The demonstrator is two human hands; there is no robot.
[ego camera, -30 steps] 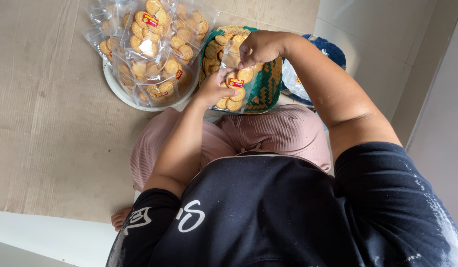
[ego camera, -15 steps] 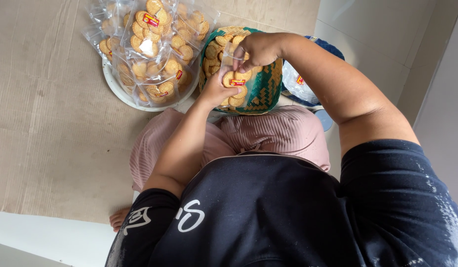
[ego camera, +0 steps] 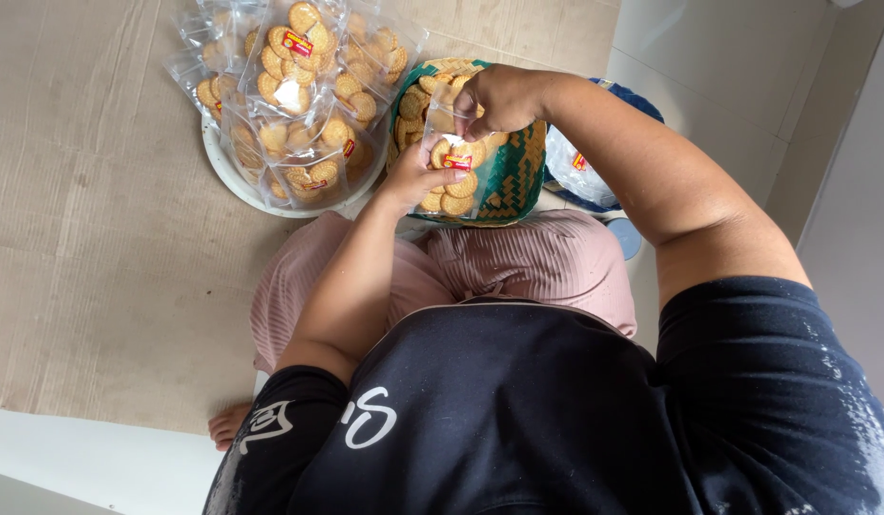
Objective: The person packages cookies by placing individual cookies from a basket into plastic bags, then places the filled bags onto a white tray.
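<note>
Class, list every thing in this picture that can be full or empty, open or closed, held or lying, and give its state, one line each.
Clear bag: holds round biscuits, gripped by both hands.
Left hand: closed on the bag's lower part.
Right hand: pinching the bag's top edge.
Woven tray: holds loose biscuits.
White basin: piled with filled bags.
Filled bags: lying stacked, untouched.

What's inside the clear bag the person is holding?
Round golden biscuits and a small red label show through the clear bag. The left hand and right hand cover parts, so the count stays unclear.
</note>
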